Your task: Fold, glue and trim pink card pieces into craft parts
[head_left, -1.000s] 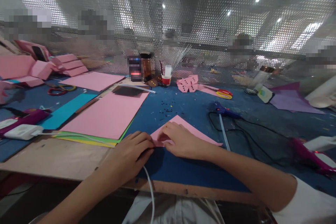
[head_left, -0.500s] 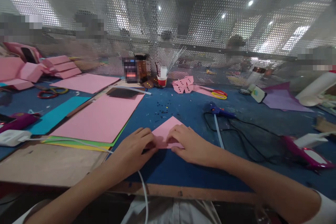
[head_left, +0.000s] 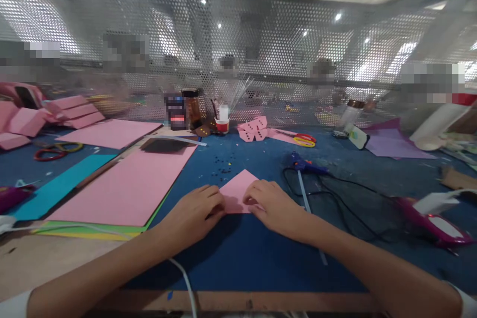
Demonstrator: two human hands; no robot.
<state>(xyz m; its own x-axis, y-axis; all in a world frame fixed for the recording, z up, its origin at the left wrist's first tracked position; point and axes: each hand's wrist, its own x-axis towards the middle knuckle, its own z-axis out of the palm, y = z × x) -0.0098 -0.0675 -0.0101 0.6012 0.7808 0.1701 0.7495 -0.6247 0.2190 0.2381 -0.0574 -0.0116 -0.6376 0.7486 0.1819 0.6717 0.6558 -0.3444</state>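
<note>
A folded sheet of pink paper lies on the blue tabletop before me, its peak pointing away and its near edge straight. My left hand is curled over the left corner, thumb and fingers closed on it. On the other side, my right hand has its bent fingers and thumb pressed together on the paper's right part. Both side corners are hidden under the hands. Just beyond the peak, small black bits are scattered on the table.
At right lie a blue glue gun with a glue stick and a magenta power strip. Large pink sheets are stacked at left. Scissors, a dotted pink paper piece and a paper cup stand farther back.
My right hand has shifted slightly right along the paper, baring more of its middle. The left hand stays at the left corner. The camera view has tilted up a little.
</note>
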